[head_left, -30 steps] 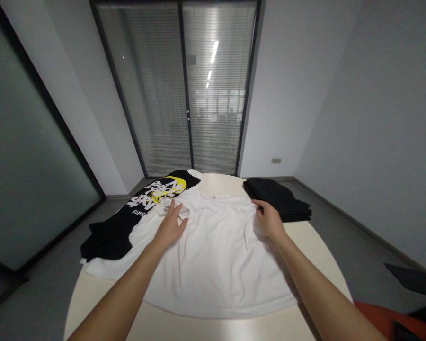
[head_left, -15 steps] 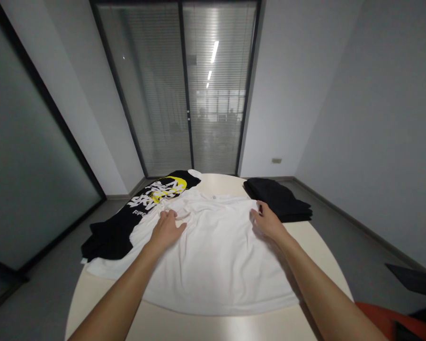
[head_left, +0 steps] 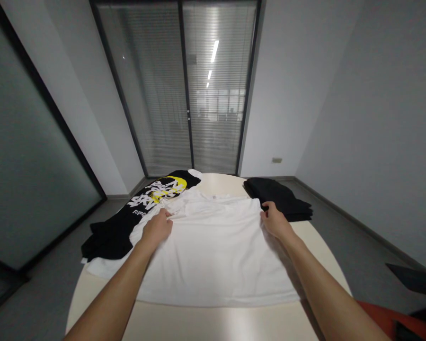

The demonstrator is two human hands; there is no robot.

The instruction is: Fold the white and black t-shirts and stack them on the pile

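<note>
Across the centre of the tabletop (head_left: 213, 324), a shirt (head_left: 216, 260); along the left edge, beside the shirt, a clothes pile (head_left: 110, 234); at the far right edge, a clothes stack (head_left: 277, 199); at the shirt's left side, left hand (head_left: 158, 228); at its right, right hand (head_left: 277, 222); beyond the far edge, a glass partition (head_left: 156, 94).

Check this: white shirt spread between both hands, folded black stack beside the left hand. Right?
No: the folded black stack is beside the right hand, not the left hand, per the head view. White shirt spread between both: correct.

Office room, black-framed glass partition (head_left: 185, 71), slatted blinds (head_left: 159, 137), frosted panel (head_left: 21, 156), rounded table (head_left: 321, 246)
</note>
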